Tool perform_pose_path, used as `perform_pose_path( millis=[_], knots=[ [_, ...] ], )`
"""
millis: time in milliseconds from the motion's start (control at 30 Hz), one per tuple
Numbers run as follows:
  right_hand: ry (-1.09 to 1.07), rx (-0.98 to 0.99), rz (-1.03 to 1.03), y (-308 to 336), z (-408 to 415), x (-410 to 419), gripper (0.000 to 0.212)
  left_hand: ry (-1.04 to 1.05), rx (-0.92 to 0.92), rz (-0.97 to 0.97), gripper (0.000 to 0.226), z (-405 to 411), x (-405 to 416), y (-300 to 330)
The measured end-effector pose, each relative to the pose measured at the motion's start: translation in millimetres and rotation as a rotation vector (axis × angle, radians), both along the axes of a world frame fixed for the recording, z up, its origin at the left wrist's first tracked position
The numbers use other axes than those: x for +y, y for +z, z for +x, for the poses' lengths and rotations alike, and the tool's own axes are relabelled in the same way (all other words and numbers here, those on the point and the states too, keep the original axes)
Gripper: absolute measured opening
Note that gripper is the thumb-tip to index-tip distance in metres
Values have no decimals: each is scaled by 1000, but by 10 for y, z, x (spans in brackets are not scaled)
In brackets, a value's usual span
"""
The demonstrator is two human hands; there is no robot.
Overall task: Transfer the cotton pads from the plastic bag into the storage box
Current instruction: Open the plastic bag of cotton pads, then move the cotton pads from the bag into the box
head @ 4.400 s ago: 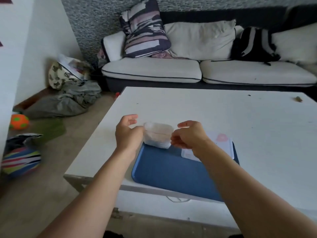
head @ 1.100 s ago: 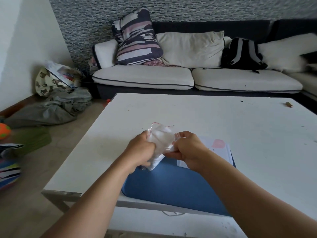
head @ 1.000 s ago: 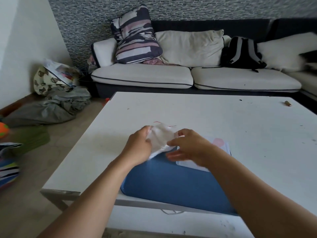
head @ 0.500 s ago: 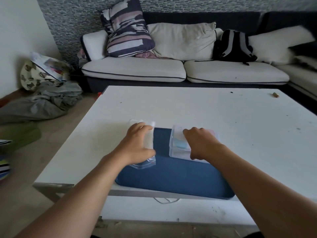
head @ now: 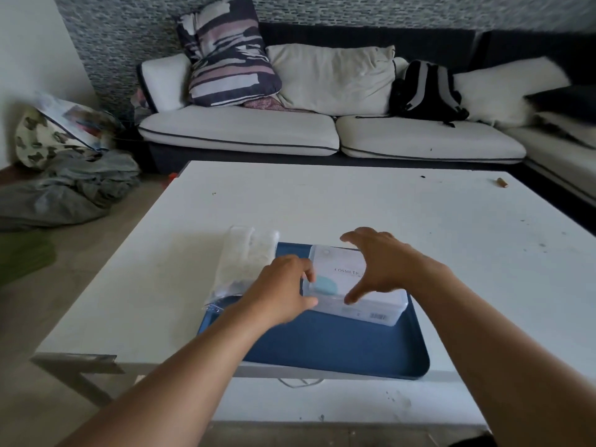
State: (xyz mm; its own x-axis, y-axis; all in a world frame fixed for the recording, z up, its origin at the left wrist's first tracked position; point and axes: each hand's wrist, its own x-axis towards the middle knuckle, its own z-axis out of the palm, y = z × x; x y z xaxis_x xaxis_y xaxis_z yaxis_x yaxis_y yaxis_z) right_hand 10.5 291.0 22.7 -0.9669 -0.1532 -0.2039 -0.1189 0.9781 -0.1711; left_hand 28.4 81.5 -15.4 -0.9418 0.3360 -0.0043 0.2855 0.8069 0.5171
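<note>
A clear plastic bag (head: pixel 245 260) of white cotton pads lies across the left edge of the blue tray (head: pixel 338 346), free of both hands. The clear storage box (head: pixel 335 279), its lid shut and printed "COSMETIC", sits on the tray's far right part. My left hand (head: pixel 283 290) touches the box's left end with curled fingers. My right hand (head: pixel 380 262) hovers spread over the lid, thumb down at the front edge; whether it grips the box I cannot tell.
The tray sits at the near edge of a white table (head: pixel 354 201). A small brown object (head: pixel 501 182) lies at the table's far right. A sofa (head: pixel 322 130) with cushions and a black backpack (head: pixel 425 91) stands behind. Clothes and bags lie on the floor at left.
The bag was held up between both hands; it has been laid down on the tray's left edge. My left hand left the bag and moved right to the box. My right hand spread over the lid.
</note>
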Motion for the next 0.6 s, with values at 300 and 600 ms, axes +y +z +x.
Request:
perform_pose_path(
  millis=[300, 600],
  knots=[
    [-23, -151, -74, -91, -46, 152, 104, 131, -191, 176, 75, -30, 30, -89],
    [-751, 731, -576, -48, -181, 423, 53, -49, -117, -25, 8, -2, 12, -114]
  ],
)
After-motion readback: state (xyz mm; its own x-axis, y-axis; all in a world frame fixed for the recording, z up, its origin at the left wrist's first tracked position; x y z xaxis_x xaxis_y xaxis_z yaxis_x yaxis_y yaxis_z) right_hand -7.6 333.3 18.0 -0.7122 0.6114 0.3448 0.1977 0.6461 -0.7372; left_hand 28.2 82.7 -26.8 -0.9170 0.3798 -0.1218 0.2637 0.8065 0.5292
